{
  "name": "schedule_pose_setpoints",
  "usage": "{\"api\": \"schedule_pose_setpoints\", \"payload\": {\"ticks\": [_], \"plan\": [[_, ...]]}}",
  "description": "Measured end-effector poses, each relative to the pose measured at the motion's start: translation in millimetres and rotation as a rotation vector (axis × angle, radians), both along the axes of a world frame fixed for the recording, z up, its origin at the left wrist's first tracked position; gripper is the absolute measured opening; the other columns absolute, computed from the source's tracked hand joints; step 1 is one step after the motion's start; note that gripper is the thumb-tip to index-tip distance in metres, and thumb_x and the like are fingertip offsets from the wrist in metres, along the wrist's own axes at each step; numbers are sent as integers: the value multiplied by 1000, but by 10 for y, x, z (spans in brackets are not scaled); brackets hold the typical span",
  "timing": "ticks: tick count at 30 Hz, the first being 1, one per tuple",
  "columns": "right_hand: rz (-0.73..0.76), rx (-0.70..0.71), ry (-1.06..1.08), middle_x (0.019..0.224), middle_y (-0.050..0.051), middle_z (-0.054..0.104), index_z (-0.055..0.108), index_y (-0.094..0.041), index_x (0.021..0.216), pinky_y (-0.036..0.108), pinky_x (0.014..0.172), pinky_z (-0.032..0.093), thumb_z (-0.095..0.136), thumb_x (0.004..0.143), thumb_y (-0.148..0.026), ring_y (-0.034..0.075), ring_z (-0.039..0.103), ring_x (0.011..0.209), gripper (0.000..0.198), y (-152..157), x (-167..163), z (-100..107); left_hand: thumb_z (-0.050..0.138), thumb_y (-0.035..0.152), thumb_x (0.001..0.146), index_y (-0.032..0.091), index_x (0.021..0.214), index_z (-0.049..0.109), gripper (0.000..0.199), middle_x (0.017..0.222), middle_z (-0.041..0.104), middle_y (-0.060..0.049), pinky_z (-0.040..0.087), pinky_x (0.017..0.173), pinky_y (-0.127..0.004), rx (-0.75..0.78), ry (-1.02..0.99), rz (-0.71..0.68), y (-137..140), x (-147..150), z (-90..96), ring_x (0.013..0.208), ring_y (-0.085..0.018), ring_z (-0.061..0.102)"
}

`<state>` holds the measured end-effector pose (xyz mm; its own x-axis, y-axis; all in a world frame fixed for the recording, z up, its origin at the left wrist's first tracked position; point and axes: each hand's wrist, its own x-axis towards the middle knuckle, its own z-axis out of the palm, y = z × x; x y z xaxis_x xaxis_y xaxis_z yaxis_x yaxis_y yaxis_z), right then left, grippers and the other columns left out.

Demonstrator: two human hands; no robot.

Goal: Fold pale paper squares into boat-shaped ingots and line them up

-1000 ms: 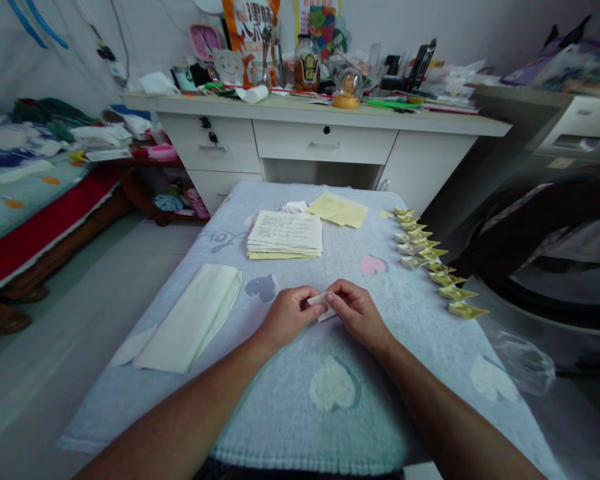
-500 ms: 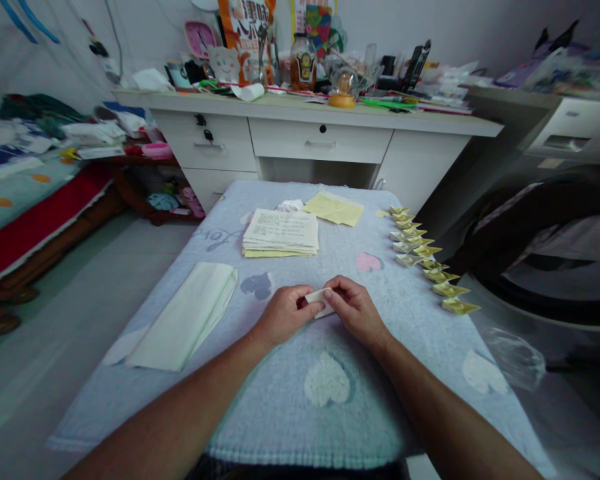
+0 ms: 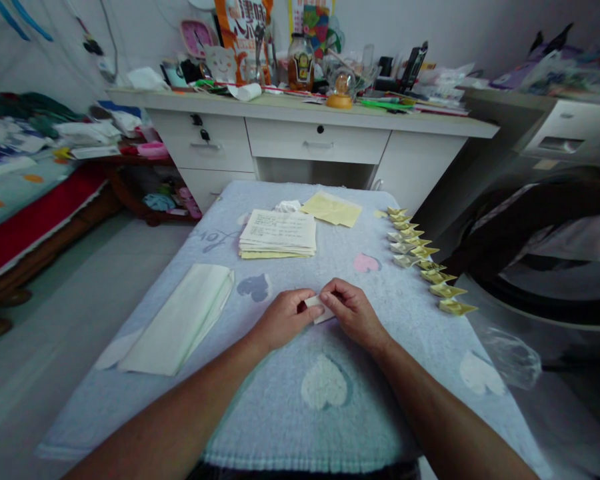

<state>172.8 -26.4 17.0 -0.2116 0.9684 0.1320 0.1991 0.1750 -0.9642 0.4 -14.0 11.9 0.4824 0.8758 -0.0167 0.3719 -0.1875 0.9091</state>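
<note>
A small folded piece of pale paper (image 3: 323, 314) is pinched between both hands above the near middle of the table. My left hand (image 3: 289, 316) grips its left side, thumb on top. My right hand (image 3: 351, 311) has its thumb and fingers closed over the upper right part, which hides much of the paper. Beyond the hands lies a stack of paper sheets (image 3: 279, 232) with handwriting on the top one. Along the table's right edge stands a row of several folded paper boats (image 3: 446, 291), yellowish and white.
A folded whitish cloth or sheet (image 3: 183, 320) lies on the left of the cloth-covered table (image 3: 260, 407). Yellow paper (image 3: 333, 208) and a crumpled white wad (image 3: 287, 206) sit behind the stack. A cluttered white desk (image 3: 325, 137) stands beyond, a front-loading washing machine (image 3: 563, 133) at right.
My right hand's fingers have shifted slightly left over the paper, covering more of its top edge. Both hands still hold it. The whole view has moved a little.
</note>
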Motion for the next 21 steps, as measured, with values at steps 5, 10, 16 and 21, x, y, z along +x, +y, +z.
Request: {"api": "schedule_pose_setpoints", "payload": {"ticks": [5,10,16,21], "plan": [[18,-52,47,68,-3,50,55,-19,83,23,58,36,60,85,-41,11,45,62,23,-18,14,14,56,42,84,15,67,56,33,59,46,4,29,52,-21,-51,-62,54,8,-3,-37,55,-9,42],[54,-76,-8,65,-3,47,54,-18,75,23,57,34,52,89,-43,11,42,60,29,-16,46,-26,59,40,81,15,67,55,29,58,48,4,30,51,-20,-106,-123,84,30,-5,-51,55,-9,43],[38,-60,-4,63,-3,47,53,-18,73,23,57,34,53,89,-42,11,42,59,29,-5,37,-45,59,40,81,15,68,56,29,58,50,4,31,51,-21,-117,-118,84,35,3,-24,55,-10,45],[39,-88,29,64,-4,48,54,-18,76,23,57,34,55,87,-44,11,43,59,28,-6,18,-21,58,39,81,15,65,54,29,56,46,5,27,50,-21,-60,-38,82,13,14,-33,53,-9,42]]}}
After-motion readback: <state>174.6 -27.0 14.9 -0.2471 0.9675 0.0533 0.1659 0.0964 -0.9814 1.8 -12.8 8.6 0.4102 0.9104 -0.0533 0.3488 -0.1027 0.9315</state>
